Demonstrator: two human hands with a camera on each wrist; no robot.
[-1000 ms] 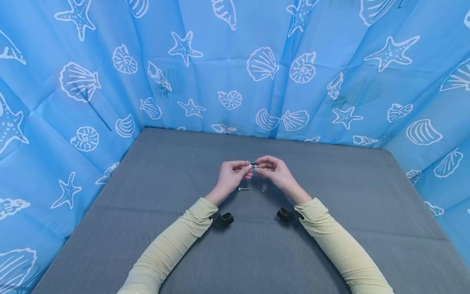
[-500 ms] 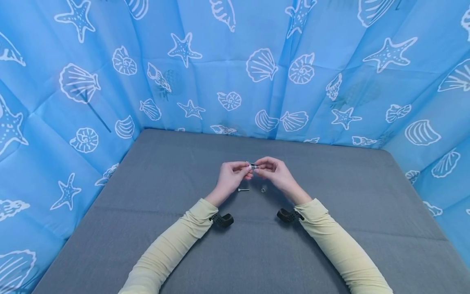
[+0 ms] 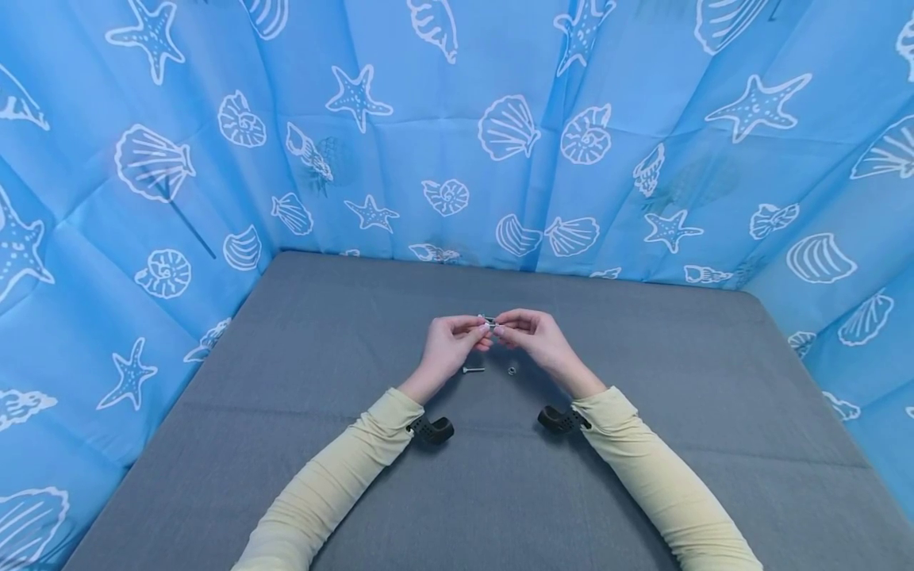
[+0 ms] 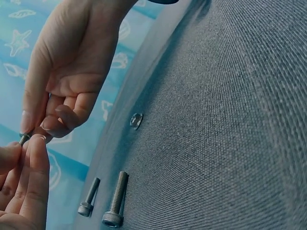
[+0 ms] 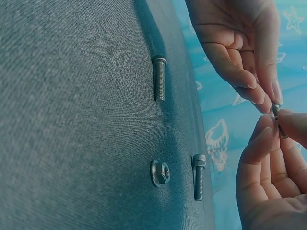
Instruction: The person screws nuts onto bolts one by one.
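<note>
My left hand pinches one end of a small threaded bolt between thumb and fingertips. From the other side, my right hand pinches the bolt's other end, where a thin flange edge shows in the right wrist view; the fingers hide most of that part. Both hands meet above the table. Nearer the wrists lie a socket-head bolt and a flange nut. Farther back lies another bolt with a thick collar at its head, perhaps a nut.
A grey cloth-covered table spreads under both arms. Blue curtains with white shells and starfish stand along its back and sides. Black wrist-camera mounts hang below both cuffs.
Both hands stay in nearly the same place. The right fingers shift slightly along the bolt toward the left hand, covering more of it. The pieces on the table have not moved.
</note>
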